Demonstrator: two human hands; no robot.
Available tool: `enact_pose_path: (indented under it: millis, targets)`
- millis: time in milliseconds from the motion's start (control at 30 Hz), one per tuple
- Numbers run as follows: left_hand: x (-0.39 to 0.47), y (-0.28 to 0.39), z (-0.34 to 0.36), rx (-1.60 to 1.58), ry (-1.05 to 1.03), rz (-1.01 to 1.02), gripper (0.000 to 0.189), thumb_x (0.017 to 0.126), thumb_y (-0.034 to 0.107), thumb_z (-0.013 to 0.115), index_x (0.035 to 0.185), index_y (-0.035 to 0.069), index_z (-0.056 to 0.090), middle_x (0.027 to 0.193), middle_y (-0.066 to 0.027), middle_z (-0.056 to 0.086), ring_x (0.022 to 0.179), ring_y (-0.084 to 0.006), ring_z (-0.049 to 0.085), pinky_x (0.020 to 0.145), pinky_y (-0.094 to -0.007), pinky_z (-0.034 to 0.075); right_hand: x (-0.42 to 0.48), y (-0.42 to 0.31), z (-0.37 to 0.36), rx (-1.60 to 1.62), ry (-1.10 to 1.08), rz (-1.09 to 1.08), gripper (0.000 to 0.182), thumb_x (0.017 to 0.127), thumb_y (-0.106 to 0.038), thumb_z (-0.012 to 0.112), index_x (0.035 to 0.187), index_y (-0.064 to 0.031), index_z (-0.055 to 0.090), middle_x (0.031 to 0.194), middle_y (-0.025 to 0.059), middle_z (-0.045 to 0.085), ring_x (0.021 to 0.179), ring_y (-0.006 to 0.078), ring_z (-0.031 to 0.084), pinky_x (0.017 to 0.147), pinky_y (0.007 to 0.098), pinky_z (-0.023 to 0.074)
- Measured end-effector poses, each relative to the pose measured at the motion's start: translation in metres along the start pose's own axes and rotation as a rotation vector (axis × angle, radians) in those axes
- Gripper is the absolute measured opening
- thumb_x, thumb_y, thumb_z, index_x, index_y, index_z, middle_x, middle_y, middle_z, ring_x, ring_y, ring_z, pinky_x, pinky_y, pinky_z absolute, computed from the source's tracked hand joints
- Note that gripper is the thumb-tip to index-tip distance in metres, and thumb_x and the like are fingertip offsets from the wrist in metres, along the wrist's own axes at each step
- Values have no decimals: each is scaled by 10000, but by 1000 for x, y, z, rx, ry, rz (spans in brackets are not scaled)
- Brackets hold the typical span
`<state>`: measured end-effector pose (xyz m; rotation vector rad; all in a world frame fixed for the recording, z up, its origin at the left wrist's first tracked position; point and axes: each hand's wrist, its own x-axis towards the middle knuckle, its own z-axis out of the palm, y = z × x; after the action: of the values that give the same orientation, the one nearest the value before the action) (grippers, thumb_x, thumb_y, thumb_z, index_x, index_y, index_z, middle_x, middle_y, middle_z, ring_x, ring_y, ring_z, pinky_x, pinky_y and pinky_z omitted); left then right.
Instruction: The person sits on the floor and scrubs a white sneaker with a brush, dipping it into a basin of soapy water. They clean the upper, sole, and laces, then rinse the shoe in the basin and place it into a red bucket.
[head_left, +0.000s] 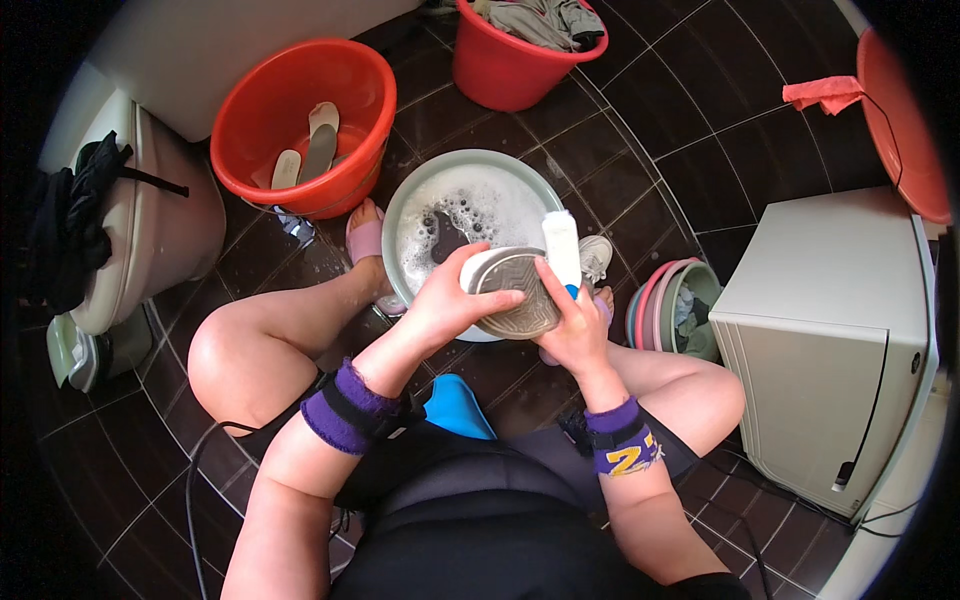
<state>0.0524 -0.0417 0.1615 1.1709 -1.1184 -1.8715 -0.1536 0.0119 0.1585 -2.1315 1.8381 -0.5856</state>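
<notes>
In my left hand (450, 296) is a shoe (517, 296), its grey patterned sole turned up towards me and its white rim showing. My right hand (577, 326) grips a white-and-blue tool (561, 244), apparently a scrubbing brush; a finger of this hand lies against the sole's right edge. Just below the shoe stands a pale green basin (391, 225) of sudsy water (487, 184), with a dark gap in the foam. Beyond my right hand, a white laced sneaker (596, 257) rests by the basin, partly hidden.
An orange-red tub (352, 67) holds several insoles (321, 150). Clothes fill a pink-red bucket (502, 79). Black cloth hangs over a toilet (176, 202) at left. Nested basins (652, 300) stand beside a white cabinet (817, 300). A blue seat (454, 409) shows between my legs; cables cross the tiles.
</notes>
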Motion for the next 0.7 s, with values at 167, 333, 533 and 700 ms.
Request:
enact_pose_path:
  millis: [167,333,533,700]
  targets:
    - [-9,-15,-7,-77,86,103,657,775,122,788,1346,8,486,1217,-97,607,1142,-176,571,986,-311,445,12,3,1,45,-38,-41,798,704,-103,736,1424,-324,473,1284,195,543,1021,400,635,772,453,568]
    - [-11,-13,-2,373,194,449,690,725,130,811,1339,45,508,1326,-170,565,1249,-279,541,1045,-378,424,14,1,10,533,233,330,934,680,82,656,1516,-183,335,1342,145,531,1162,251,586,783,281,534]
    - [-6,-32,0,616,125,884,770,621,37,837,1327,86,533,1379,-177,529,1331,-399,447,1081,-467,394,22,22,28,1594,46,898,675,900,-483,657,1450,-186,403,979,-13,622,572,4,487,489,165,392]
    - [-7,-44,0,676,73,997,816,645,69,830,1379,102,473,1447,-194,453,1369,-441,379,1095,-519,362,35,10,27,1659,23,815,741,882,-398,687,1486,-185,316,1324,72,550,1085,183,606,898,355,526]
